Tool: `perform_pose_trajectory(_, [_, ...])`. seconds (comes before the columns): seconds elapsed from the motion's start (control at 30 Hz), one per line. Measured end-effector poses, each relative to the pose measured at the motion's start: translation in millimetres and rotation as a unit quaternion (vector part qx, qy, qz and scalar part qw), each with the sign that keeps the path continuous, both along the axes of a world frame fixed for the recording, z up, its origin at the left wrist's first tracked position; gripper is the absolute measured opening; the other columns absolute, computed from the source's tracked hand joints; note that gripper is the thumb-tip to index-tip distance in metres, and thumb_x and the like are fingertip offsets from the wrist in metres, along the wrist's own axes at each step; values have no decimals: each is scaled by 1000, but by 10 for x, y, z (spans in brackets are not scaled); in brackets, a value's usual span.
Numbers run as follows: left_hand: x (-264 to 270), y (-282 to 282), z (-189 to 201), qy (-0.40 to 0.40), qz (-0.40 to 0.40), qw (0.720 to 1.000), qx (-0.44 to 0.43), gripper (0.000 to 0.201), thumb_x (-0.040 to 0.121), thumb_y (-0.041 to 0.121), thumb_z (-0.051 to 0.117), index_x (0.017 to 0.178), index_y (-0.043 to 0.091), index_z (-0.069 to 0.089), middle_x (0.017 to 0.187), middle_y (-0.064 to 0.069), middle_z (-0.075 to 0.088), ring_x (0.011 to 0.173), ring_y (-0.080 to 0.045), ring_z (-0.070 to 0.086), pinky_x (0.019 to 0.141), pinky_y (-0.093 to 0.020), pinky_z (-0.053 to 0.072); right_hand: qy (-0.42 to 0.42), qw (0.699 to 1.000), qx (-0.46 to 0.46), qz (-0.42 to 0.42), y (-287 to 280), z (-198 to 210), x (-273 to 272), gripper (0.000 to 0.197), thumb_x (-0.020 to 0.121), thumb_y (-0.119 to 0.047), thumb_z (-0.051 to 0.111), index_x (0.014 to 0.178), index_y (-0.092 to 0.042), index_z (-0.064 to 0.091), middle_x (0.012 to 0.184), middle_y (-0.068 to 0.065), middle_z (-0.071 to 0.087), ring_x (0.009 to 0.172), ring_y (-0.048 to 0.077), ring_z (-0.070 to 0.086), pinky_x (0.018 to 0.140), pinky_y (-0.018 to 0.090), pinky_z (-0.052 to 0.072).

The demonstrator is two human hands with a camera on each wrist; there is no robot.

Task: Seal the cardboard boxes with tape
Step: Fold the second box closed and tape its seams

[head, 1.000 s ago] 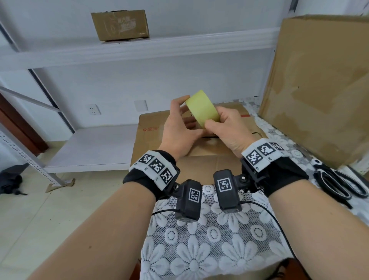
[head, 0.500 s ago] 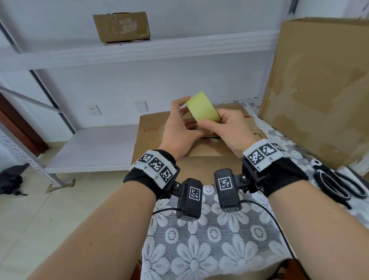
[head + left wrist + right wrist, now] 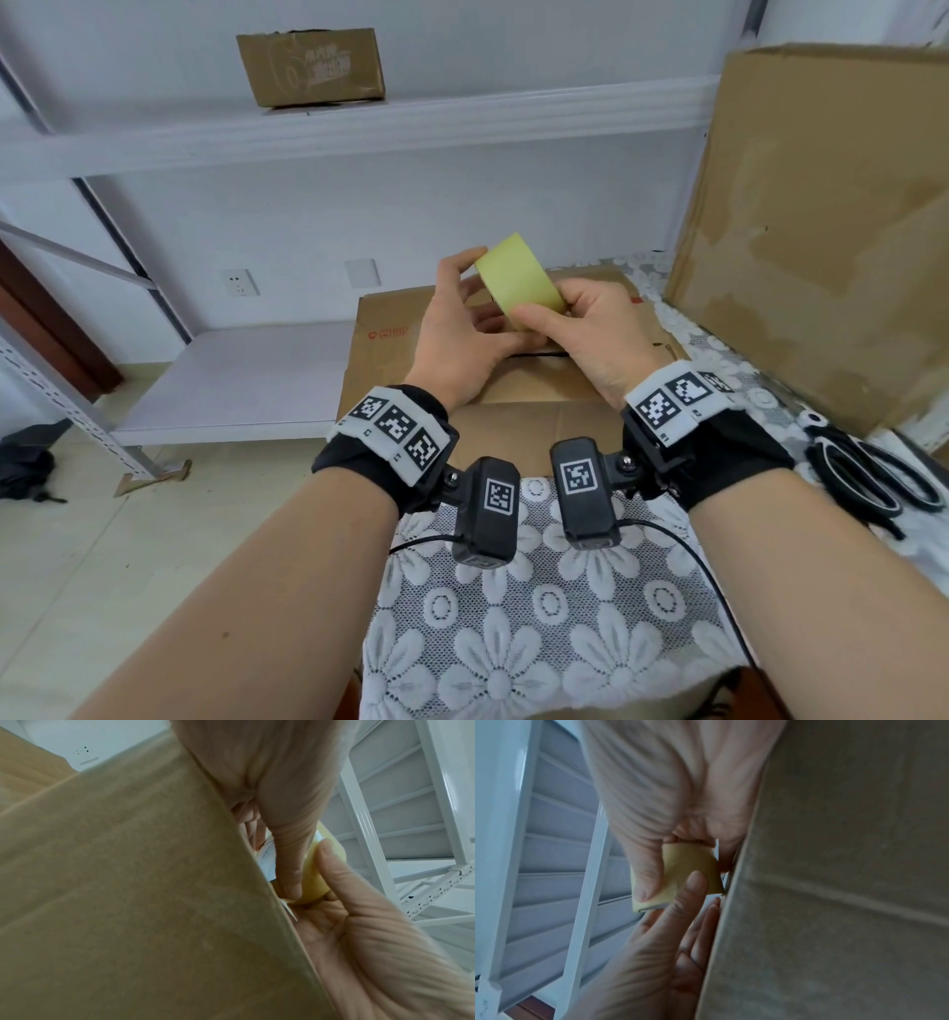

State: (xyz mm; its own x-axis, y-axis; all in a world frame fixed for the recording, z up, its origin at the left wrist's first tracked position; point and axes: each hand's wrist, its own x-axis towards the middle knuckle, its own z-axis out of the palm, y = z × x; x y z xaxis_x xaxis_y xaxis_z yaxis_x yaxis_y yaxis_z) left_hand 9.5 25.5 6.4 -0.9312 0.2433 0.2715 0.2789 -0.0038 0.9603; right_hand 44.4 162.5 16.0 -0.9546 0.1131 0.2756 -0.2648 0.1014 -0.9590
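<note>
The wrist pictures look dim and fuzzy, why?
Left wrist view: the brown cardboard box fills the frame up close, soft and shadowed. Right wrist view: dim, the yellow tape roll slightly blurred. Head view: bright and sharp, but the white shelf bends at the edges.

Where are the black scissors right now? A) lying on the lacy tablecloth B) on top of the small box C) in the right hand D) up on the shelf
A: the scissors lie on the flowered tablecloth, while both hands hold the yellow tape roll.
</note>
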Motion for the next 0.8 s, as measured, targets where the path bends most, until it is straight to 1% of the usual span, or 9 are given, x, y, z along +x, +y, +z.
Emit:
perform_pose_trajectory(0.1, [-2,0,15,2,-6,1000,-4,91,64,-5,86,136,17,36,133,-9,53,100,-17,69,79,-22,56,10,1000,12,-4,-10,-13,-10,16,84,-5,68,88,10,66,88,27,68,75,22,63,70,33,55])
perform_pose_trajectory(0.3, [-14,-9,17,-3,-16,1000,-3,90,64,-5,86,134,23,36,134,-10,53,100,-16,69,82,-23,56,10,999,39,4,8,-29,-21,21,88,-5,63,96,15,62,95,35,64,82,33,62,80,48,53])
perform_pose_trajectory(0.37, [-11,-11,18,-3,-13,1000,-3,90,65,-5,86,135,21,36,134,-10,53,101,-17,69,84,-25,56,3,999,35,11,7,-14,-6,17,90,-4,61,97,11,63,97,33,64,84,31,63,81,45,54])
perform_pose_trajectory(0.43, [0,-7,16,-1,-7,1000,-4,90,65,-6,85,136,19,36,133,-9,53,102,-18,68,84,-24,56,-4,999,35,10,-8,6,16,12,89,-3,61,96,5,64,95,28,67,81,24,63,78,36,55])
perform_pose_trajectory(0.53, [9,1,10,6,-3,1000,-5,87,64,-8,85,131,23,37,131,-8,54,101,-17,68,82,-23,56,-5,999,43,-6,-48,23,31,6,87,-1,61,83,-2,66,79,18,65,71,17,58,67,28,52])
perform_pose_trajectory(0.6, [16,3,9,10,-3,1000,-6,84,65,-8,84,126,26,37,129,-8,55,97,-15,68,80,-22,56,-6,999,41,-8,-79,38,38,16,84,3,59,76,-9,65,72,11,62,66,16,56,61,26,50])
perform_pose_trajectory(0.67, [18,5,11,17,1,1000,-13,80,67,-8,83,124,26,38,127,-6,55,94,-13,69,79,-23,57,-6,999,41,0,-94,34,21,16,83,4,57,79,-8,66,73,13,66,65,17,59,62,29,52])
perform_pose_trajectory(0.77, [18,8,6,24,3,1000,-17,77,68,-7,82,122,25,38,126,-5,56,95,-13,69,79,-23,56,-8,999,43,3,-107,46,21,15,77,-5,58,88,-5,68,85,21,70,73,34,66,69,41,55])
perform_pose_trajectory(0.8, [17,9,4,26,4,999,-20,76,68,-7,82,122,25,38,126,-5,56,96,-13,68,79,-23,56,-7,999,45,3,-101,37,11,17,76,-8,57,88,-5,69,84,20,70,75,34,66,68,41,55])
